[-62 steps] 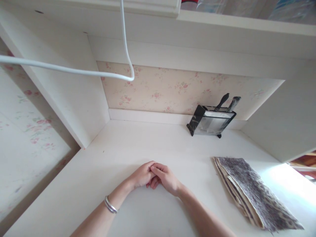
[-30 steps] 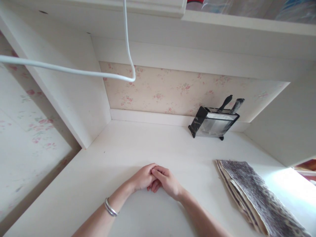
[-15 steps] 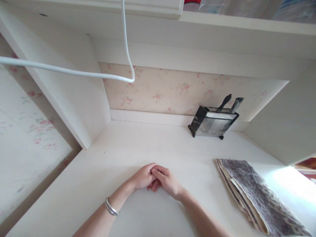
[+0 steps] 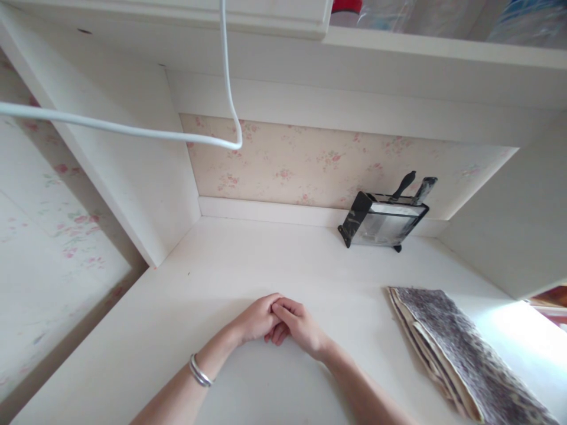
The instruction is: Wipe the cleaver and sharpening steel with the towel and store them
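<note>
My left hand (image 4: 257,317) and my right hand (image 4: 303,329) are clasped together on the white countertop (image 4: 266,260), low in the middle of the head view. The right thumb lies over the left hand, and the fingers of both curl inward against each other. No object shows in either hand; the inside of the clasp is hidden. A silver bangle (image 4: 200,370) circles my left wrist. To the right of my right hand, apart from it, lies a folded grey-brown towel (image 4: 460,342) with cream edges.
Against the back wall stands a black-framed knife block (image 4: 383,221) with two dark handles sticking up. A white cable (image 4: 133,131) hangs across the upper left. Overhead runs a white cabinet (image 4: 283,53), with plastic-wrapped items on its shelf. A side panel (image 4: 124,147) bounds the left.
The clasped hands hold the same pose throughout. Only the camera view shifts slightly; the towel and knife block stay where they are.
</note>
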